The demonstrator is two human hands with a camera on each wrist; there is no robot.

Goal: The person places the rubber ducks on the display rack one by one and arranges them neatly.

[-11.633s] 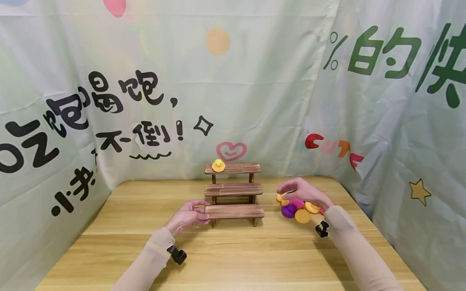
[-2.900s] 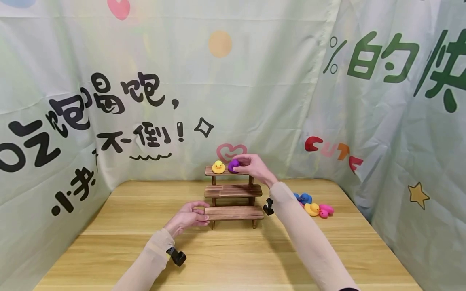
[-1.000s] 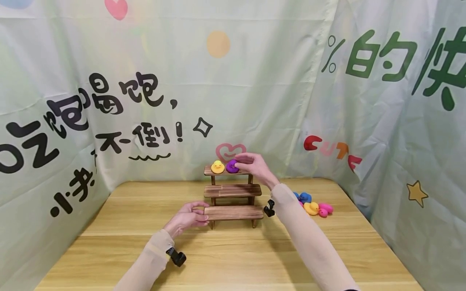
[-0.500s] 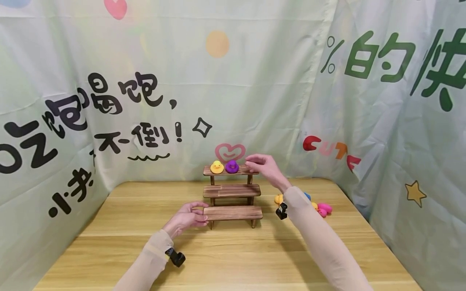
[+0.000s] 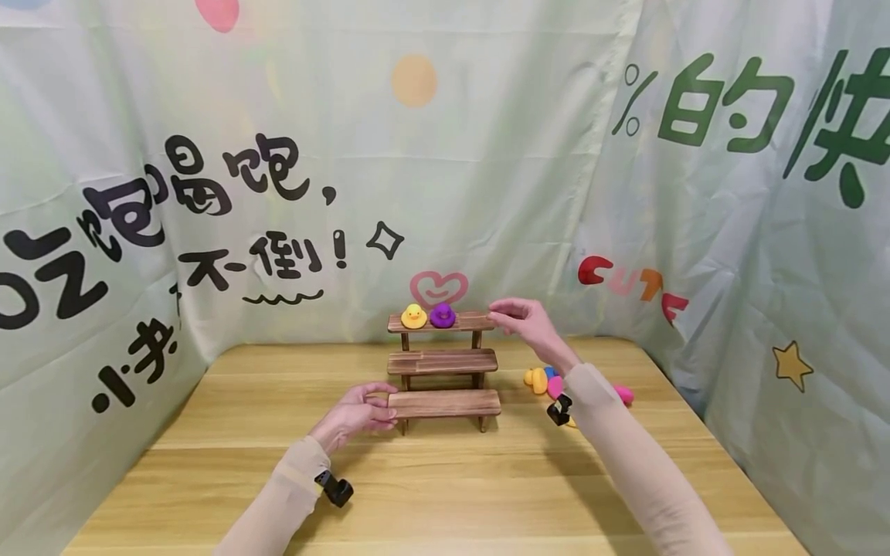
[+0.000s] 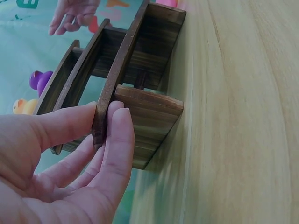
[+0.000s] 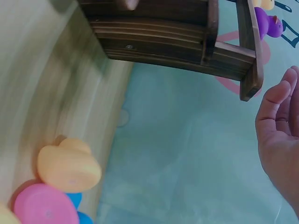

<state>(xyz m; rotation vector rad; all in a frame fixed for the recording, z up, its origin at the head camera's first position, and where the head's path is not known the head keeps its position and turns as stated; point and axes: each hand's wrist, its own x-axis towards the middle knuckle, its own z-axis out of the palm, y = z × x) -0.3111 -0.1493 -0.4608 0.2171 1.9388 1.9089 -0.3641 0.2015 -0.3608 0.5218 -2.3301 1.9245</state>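
A three-step wooden stand (image 5: 445, 401) stands on the table. My left hand (image 5: 354, 415) pinches the left end of its lowest shelf; in the left wrist view the thumb (image 6: 70, 123) lies on top and the fingers underneath. On the top shelf sit a yellow rubber duck (image 5: 414, 316) and, just right of it, a purple rubber duck (image 5: 443, 315). Beside the right end of that shelf hovers my right hand (image 5: 531, 324), holding nothing, its fingers relaxed. The right wrist view shows a gap between this hand (image 7: 282, 126) and the stand.
Right of the stand lies a pile of rubber ducks, among them a yellow duck (image 5: 537, 379), a pink duck (image 5: 555, 388) and a blue one (image 5: 552, 372), partly hidden by my right forearm. A printed cloth (image 5: 487, 193) hangs behind the wooden table (image 5: 431, 494).
The purple duck went from the pile to the top shelf beside the yellow one. My right hand has let go of it and moved right. The left hand keeps its grip on the stand.
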